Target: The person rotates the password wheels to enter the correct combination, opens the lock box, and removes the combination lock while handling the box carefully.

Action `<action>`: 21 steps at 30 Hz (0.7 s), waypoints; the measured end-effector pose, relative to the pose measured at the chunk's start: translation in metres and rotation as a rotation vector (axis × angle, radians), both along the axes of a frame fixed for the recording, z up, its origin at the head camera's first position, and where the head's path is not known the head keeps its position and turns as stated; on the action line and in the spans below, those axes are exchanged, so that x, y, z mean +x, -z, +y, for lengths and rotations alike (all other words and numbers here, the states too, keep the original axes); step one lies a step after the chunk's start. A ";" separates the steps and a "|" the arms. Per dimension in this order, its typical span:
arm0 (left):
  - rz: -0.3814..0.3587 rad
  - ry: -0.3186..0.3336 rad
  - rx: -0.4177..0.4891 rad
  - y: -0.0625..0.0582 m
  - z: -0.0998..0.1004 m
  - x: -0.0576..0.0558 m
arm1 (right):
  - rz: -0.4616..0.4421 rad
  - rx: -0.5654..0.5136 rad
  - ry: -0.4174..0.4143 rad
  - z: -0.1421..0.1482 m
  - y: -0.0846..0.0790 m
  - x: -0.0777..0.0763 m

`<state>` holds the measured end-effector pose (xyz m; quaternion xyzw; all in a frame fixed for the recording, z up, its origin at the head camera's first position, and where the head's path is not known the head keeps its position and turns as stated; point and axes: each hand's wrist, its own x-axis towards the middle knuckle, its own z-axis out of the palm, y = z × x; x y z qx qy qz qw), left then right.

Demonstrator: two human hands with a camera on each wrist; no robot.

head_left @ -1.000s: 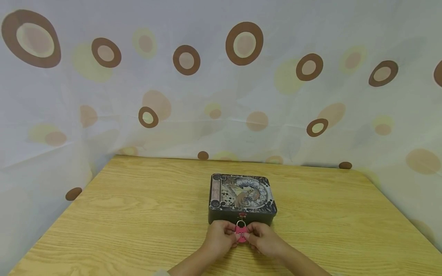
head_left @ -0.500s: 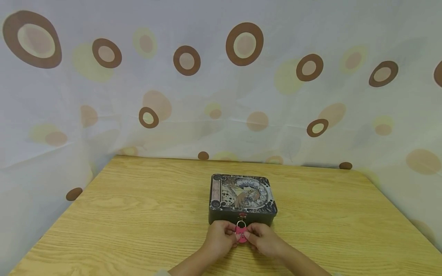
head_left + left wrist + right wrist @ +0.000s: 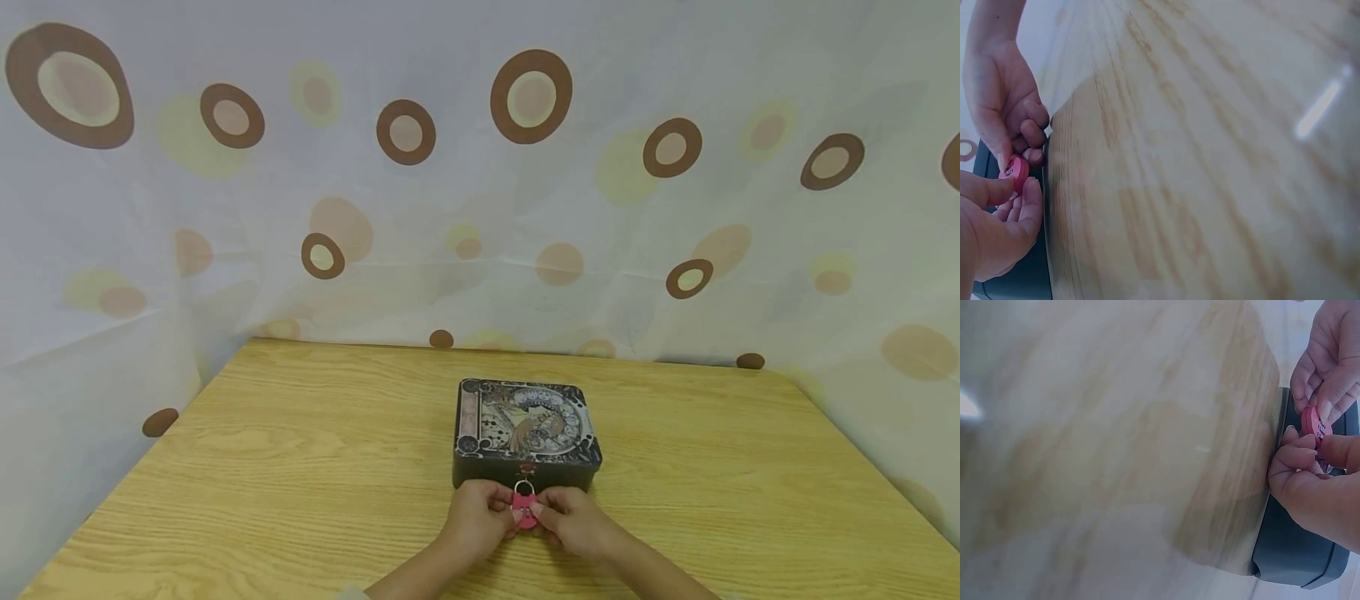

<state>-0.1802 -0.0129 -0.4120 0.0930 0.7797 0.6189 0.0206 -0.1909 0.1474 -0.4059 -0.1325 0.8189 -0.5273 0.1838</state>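
Note:
A small pink combination padlock [image 3: 525, 509] hangs by its metal shackle at the front latch [image 3: 527, 469] of a dark tin box [image 3: 523, 425] with a printed clockwork-style lid. From the left side my left hand [image 3: 477, 518] pinches the padlock between thumb and fingers. Opposite it, my right hand [image 3: 573, 522] pinches the other side, its thumb by the number dials. Both wrist views show the pink padlock [image 3: 1017, 173] between the two hands, close against the box's dark side [image 3: 1297, 550]. Whether the shackle is locked cannot be told.
The box stands on a light wood-grain table [image 3: 315, 450]. Behind and at both sides hangs a pale curtain [image 3: 450, 200] with brown and yellow circles. A bright light reflection lies on the tabletop in the left wrist view.
Around the padlock the right hand's thumb and fingers have shifted very slightly. The left hand, the padlock and the box stay in place.

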 end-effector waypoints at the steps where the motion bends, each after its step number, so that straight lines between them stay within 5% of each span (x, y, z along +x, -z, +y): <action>1: -0.006 0.003 0.001 0.000 0.000 0.000 | -0.005 -0.005 0.003 0.000 0.000 0.000; 21: -0.052 0.025 0.030 0.000 -0.003 0.000 | -0.025 -0.040 0.000 0.003 0.002 0.000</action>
